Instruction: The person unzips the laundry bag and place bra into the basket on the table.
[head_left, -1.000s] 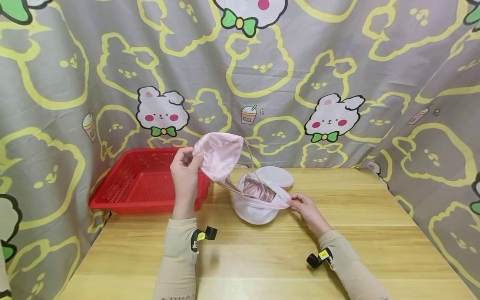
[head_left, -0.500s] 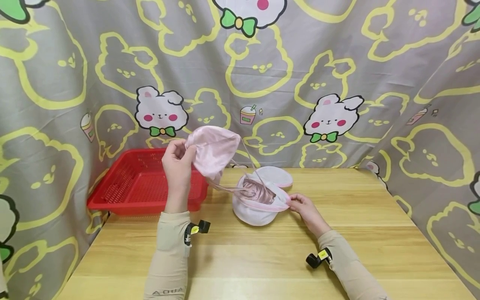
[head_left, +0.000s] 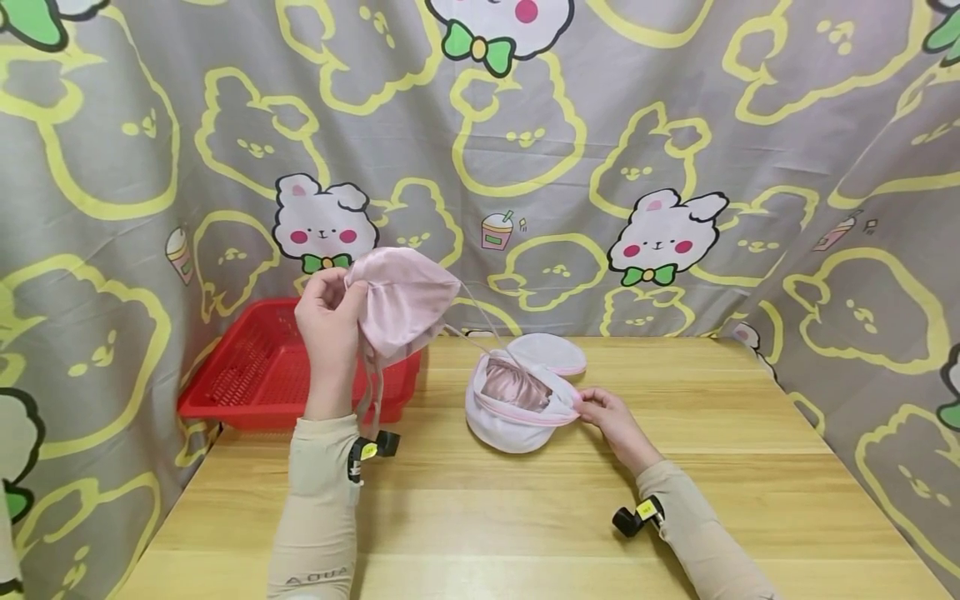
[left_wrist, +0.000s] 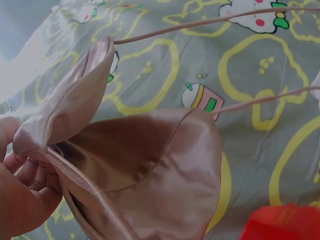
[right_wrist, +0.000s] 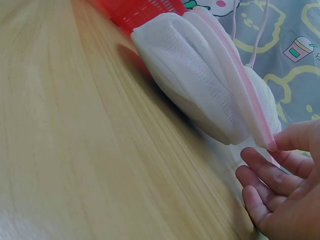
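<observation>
A pink satin bra (head_left: 405,300) hangs in the air at the left, pinched at one edge between the thumb and fingers of my left hand (head_left: 327,333). Its thin straps run right to a white mesh laundry bag (head_left: 516,435) with a pink zip, and a loose band dangles beside my left wrist. In the left wrist view, the hollow inside of a cup (left_wrist: 170,155) shows. The bag stands on the table with its round lid (head_left: 547,353) folded back. Shiny pink fabric (head_left: 513,387) lies inside it. My right hand (head_left: 613,423) pinches the bag's zipped rim at the right.
A red plastic basket (head_left: 258,414) stands at the back left, partly behind my left hand and the bra. The wooden table (head_left: 525,525) reaches back to a grey patterned curtain (head_left: 555,250). Each sleeve carries a small black wrist camera.
My left hand has moved left and slightly up with the bra, drawing its straps longer out of the bag; a band now hangs free. My right hand stays at the bag's rim.
</observation>
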